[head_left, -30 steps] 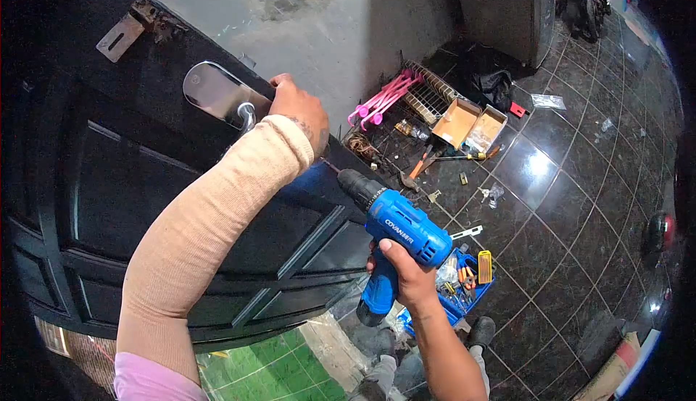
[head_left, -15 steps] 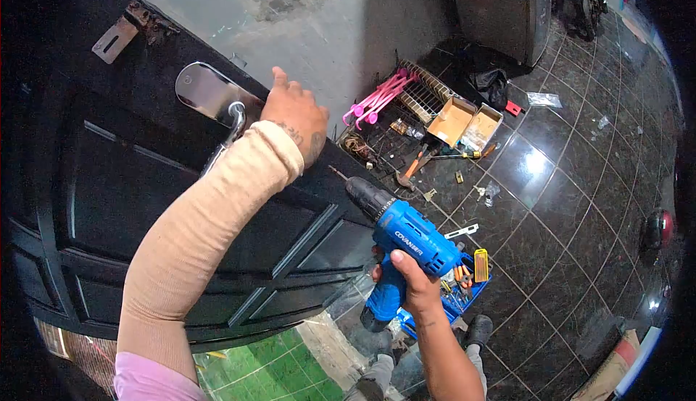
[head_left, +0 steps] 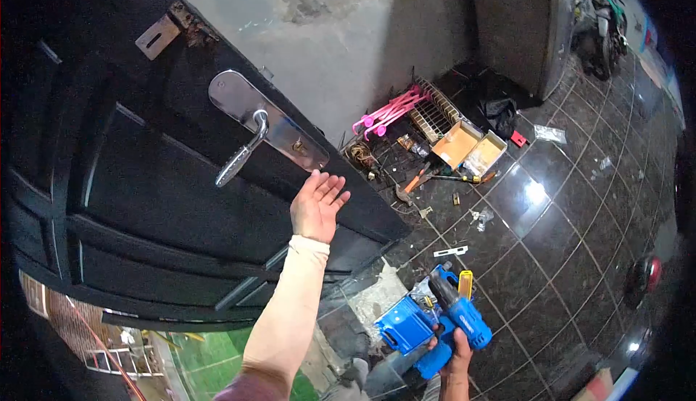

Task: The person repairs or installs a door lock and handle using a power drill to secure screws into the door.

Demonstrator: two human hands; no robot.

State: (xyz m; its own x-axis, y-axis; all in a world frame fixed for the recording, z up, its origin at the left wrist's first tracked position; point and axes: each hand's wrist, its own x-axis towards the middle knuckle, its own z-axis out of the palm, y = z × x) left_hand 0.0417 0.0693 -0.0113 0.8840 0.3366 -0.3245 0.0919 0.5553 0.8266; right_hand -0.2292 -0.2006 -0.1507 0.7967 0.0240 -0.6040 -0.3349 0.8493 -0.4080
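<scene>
A shiny metal handle plate (head_left: 250,111) is on the black door (head_left: 167,176), with a curved lever handle (head_left: 243,156) sticking out and a keyhole below it. My left hand (head_left: 319,205), in a beige sleeve, is at the plate's lower end. Its fingers are stretched out and fanned, the tips touching or very near the plate's bottom edge. Lower down, my right hand (head_left: 460,357) grips a blue cordless drill (head_left: 467,320) by its handle, away from the door. The drill's chuck points up and left, over an open blue toolbox (head_left: 406,326).
A slotted metal bracket (head_left: 157,36) is higher on the door. On the dark tiled floor lie a hammer (head_left: 412,184), an open cardboard box (head_left: 457,144), a wire rack (head_left: 433,107), pink rods (head_left: 391,113) and a white strip (head_left: 451,252). A motorbike (head_left: 602,28) stands farther back.
My left hand has come down from beside the handle to the plate's lower end, uncovering the plate. My right hand has lowered the drill away from the door, towards the toolbox.
</scene>
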